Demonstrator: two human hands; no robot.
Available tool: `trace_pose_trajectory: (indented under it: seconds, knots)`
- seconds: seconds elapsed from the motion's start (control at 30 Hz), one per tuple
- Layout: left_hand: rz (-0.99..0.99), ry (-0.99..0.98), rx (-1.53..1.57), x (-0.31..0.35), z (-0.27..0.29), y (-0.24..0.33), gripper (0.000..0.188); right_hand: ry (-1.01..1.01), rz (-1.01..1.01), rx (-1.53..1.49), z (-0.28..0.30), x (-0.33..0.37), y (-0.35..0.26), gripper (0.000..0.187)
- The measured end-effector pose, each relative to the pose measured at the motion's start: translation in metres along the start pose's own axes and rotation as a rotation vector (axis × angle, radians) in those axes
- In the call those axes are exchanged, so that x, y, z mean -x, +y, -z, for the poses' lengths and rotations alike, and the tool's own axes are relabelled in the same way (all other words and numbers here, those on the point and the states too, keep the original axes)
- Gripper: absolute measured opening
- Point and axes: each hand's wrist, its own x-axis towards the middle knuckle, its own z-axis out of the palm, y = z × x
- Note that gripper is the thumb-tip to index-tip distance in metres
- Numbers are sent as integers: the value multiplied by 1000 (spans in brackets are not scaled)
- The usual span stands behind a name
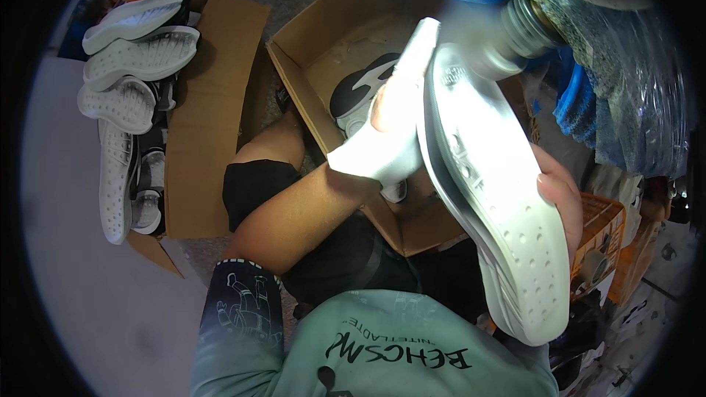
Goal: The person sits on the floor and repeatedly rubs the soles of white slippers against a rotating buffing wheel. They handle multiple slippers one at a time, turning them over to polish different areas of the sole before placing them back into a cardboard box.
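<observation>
A white shoe sole (507,198) is held up in front of me, tilted, its dimpled inner face showing and its toe end upward. My left hand (393,129), in a white glove with bare skin showing at one spot, grips its left side near the toe. Around the heel half, from the right edge, my bare right hand (562,195) is closed, most of its fingers hidden behind the sole. The toe end is close beside a blurred round wheel (485,40) on a ridged metal spindle (531,26); whether they touch I cannot tell.
An open cardboard box (312,95) stands ahead, with black-and-white soles (360,95) inside. At left, another carton (213,110) holds several stacked white soles (140,59). Plastic sheeting (636,95) and blue material (573,106) hang around the machine. An orange crate (599,239) is at right.
</observation>
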Motion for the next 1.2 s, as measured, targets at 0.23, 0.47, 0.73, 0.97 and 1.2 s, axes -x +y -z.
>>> trace_pose_trajectory:
  seconds: [0.23, 0.47, 0.73, 0.97, 1.2]
  knots:
    - [-261, -369, -201, -8, 17, -10, 75, 83, -868, -612, 27, -16, -26, 55]
    - [-346, -241, -289, -1, 5, -13, 82, -111, -842, -743, 23, -26, -29, 55]
    - [-552, -304, -451, -13, 6, -12, 45, -209, -842, -825, 24, -27, -25, 53]
    - [-226, -297, 50, -3, -5, 7, 64, 239, 359, 226, -36, -31, 17, 50]
    - [145, -217, 495, -18, -2, 8, 60, 61, -901, -360, 53, -45, 28, 46]
